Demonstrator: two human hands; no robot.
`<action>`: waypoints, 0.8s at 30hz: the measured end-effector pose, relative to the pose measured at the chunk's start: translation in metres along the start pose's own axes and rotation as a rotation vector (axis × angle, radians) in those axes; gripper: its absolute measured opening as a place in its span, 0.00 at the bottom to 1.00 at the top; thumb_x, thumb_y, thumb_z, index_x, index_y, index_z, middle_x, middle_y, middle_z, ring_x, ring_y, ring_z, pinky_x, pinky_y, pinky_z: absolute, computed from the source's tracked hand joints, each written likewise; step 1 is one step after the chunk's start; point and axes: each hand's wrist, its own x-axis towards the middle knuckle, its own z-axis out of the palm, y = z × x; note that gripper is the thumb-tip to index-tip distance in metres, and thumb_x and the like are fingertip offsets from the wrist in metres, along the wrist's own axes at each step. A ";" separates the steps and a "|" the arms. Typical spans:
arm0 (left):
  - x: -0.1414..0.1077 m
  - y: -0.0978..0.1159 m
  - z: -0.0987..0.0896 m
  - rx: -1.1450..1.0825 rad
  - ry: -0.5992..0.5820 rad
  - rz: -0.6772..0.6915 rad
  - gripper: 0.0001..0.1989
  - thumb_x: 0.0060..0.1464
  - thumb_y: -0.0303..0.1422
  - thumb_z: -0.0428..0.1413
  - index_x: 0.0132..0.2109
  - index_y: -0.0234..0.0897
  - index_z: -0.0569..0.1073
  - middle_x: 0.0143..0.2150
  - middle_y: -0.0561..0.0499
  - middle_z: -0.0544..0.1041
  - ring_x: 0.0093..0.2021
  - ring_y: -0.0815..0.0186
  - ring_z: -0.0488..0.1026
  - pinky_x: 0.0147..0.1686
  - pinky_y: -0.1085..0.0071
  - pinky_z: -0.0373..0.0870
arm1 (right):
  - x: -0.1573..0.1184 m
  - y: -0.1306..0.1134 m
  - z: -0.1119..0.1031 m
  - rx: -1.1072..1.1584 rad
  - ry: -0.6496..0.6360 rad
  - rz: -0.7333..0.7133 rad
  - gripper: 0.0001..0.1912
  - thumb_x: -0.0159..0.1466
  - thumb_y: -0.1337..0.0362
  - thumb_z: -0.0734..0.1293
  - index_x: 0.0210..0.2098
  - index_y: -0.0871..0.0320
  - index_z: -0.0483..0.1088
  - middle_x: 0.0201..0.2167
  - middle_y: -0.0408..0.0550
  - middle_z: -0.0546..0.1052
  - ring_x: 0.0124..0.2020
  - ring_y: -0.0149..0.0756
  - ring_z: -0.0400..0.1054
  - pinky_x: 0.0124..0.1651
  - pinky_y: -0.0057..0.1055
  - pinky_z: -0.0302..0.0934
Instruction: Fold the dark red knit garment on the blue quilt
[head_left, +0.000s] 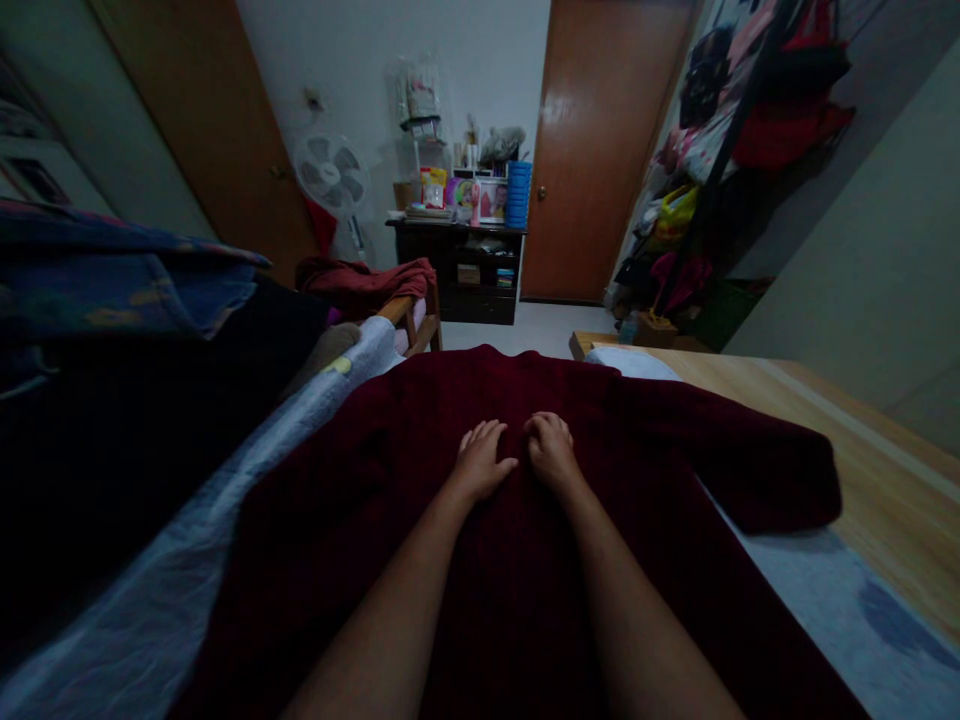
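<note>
Dark red garment lies spread out across the lower middle of the frame in the head view, its upper edge near the centre and its body running down past the bottom edge. One long sleeve reaches toward the right of the frame, over a pale blue sheet and a light wooden surface. The person's left hand rests on the cloth near the centre, palm down, thumb apart from the outstretched fingers. Just beside it, the right hand lies on the same cloth with its fingers curled; whether they pinch any fabric cannot be told. Blue patterned clothing is heaped at the left, and a reddish cloth hangs over a wooden rail left of centre. Near the top centre stand a white fan, a black cabinet bearing assorted items, and a brown door.
</note>
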 end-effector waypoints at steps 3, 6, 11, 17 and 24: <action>0.000 -0.001 0.001 0.006 0.002 0.006 0.31 0.54 0.35 0.57 0.63 0.34 0.60 0.68 0.43 0.58 0.69 0.58 0.50 0.67 0.59 0.44 | -0.001 0.002 0.004 0.002 0.016 -0.057 0.17 0.59 0.71 0.60 0.44 0.53 0.73 0.53 0.50 0.69 0.56 0.42 0.58 0.59 0.41 0.51; 0.001 -0.002 0.002 0.014 0.015 0.022 0.31 0.54 0.36 0.57 0.63 0.35 0.60 0.68 0.44 0.58 0.68 0.59 0.50 0.67 0.59 0.44 | -0.002 0.002 0.007 -0.020 -0.004 -0.063 0.17 0.60 0.70 0.61 0.46 0.52 0.73 0.55 0.49 0.68 0.59 0.44 0.55 0.61 0.43 0.49; 0.001 -0.003 0.003 0.033 0.014 0.018 0.30 0.54 0.36 0.56 0.63 0.36 0.60 0.68 0.44 0.58 0.68 0.59 0.50 0.67 0.60 0.44 | -0.002 0.000 0.008 -0.053 -0.005 -0.032 0.13 0.61 0.68 0.64 0.42 0.51 0.76 0.55 0.47 0.69 0.59 0.46 0.54 0.60 0.44 0.48; 0.001 -0.003 0.006 0.056 0.024 0.025 0.30 0.54 0.36 0.55 0.63 0.37 0.60 0.68 0.44 0.57 0.68 0.59 0.50 0.66 0.59 0.44 | 0.000 -0.006 0.009 -0.108 0.039 -0.045 0.09 0.60 0.68 0.64 0.35 0.52 0.76 0.51 0.46 0.72 0.57 0.46 0.55 0.60 0.44 0.46; 0.001 -0.003 0.006 0.045 0.028 0.028 0.31 0.54 0.37 0.55 0.64 0.35 0.60 0.68 0.43 0.57 0.68 0.59 0.50 0.66 0.59 0.44 | 0.000 -0.009 0.009 -0.070 0.169 -0.025 0.08 0.59 0.68 0.60 0.34 0.56 0.70 0.41 0.51 0.72 0.46 0.43 0.60 0.53 0.41 0.51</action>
